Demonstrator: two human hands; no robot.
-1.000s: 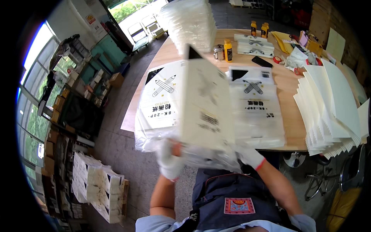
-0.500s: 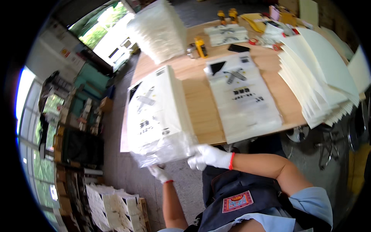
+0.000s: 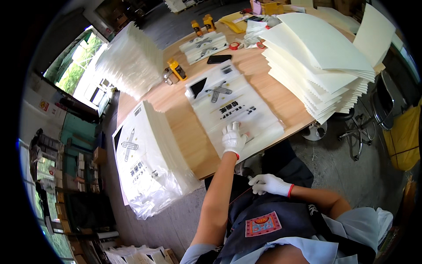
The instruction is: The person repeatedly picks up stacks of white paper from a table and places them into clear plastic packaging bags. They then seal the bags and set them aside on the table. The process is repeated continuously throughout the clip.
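My left hand [image 3: 234, 140], in a white glove, lies flat with fingers stretched on the near part of the printed clear plastic bags [image 3: 259, 125], which lie in a flat pile on the table. My right hand [image 3: 271, 185], also gloved, hovers in front of my dark apron [image 3: 281, 211], fingers loosely bent and apart, with nothing visible in it. Left of the flat bags stands a stack of filled plastic bags [image 3: 143, 169] holding white sheets, its loose clear ends hanging over the table's near edge.
On the wooden table [image 3: 176, 136] stand a tall stack of white sheets [image 3: 316, 66] at right and a plastic-wrapped stack [image 3: 132, 61] at far left. A yellow bottle [image 3: 177, 69], a black phone [image 3: 219, 59] and red tape rolls [image 3: 234, 45] lie farther back. A chair [image 3: 382, 101] stands right.
Both hands have left the filled stack's loose end. My left hand has come over onto the flat bags; my right has drawn back toward my apron. The view has turned right.
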